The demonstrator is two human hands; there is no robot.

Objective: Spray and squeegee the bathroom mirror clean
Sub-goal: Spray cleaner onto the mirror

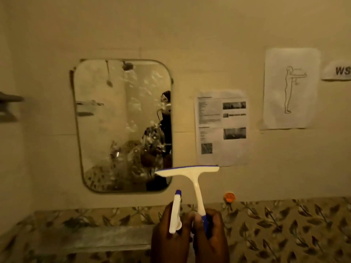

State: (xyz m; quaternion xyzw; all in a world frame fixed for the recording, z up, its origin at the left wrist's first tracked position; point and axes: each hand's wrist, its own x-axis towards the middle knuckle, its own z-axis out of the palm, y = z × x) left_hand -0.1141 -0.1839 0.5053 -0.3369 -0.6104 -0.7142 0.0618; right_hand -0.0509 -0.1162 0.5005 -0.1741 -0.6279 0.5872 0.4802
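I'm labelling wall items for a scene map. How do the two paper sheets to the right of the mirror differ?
The lower sheet carries blocks of text and small dark photos; the upper sheet shows only a line drawing of a standing figure with arms out. The lower sheet hangs nearer the mirror, the upper sheet farther right and higher. Both are white, portrait, stuck on the wall.

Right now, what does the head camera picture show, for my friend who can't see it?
Two hands hold cleaning tools before a wall mirror flecked with foam: the left hand grips a spray bottle, the right hand a white squeegee. Paper sheets hang on the wall beside it.

2 paper sheets (221, 128) on wall (190, 35)
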